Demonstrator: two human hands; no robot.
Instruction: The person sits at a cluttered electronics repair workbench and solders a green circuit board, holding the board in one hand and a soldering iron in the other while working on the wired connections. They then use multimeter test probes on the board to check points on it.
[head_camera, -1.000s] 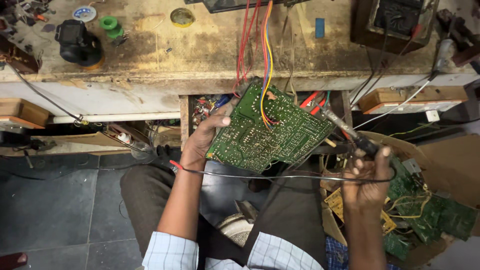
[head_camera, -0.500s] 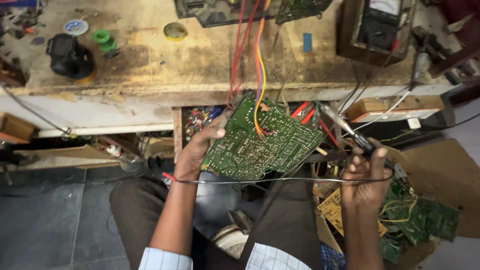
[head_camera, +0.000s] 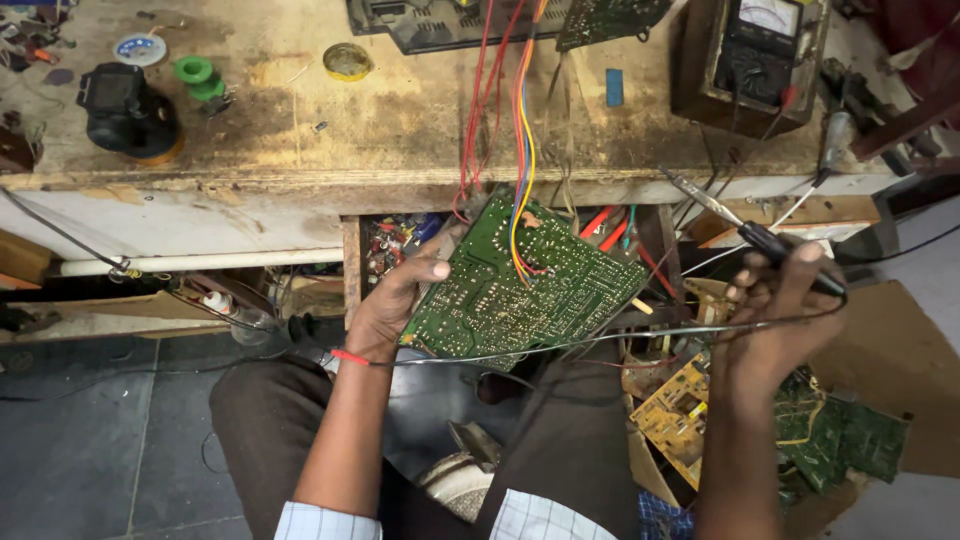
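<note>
— Where's the circuit board (head_camera: 525, 285)?

— Over the lap, just below the tabletop (head_camera: 400, 120) edge, solder side up. The left hand (head_camera: 400, 300) fingers stay clamped on its left edge.

— And the right hand (head_camera: 780, 320)?

— Fingers closed around the soldering iron (head_camera: 745, 230). A moment ago its tip sat by the board's right corner; now it's lifted away, pointing toward the analog multimeter (head_camera: 765, 45). Probably a pause between joints.

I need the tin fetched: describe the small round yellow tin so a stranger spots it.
Start at the worn wooden workbench above the person's knees. On its top, left of the hanging coloured wires, lies the small round tin. It is yellow and shallow, unlike the green spool beside it.
</note>
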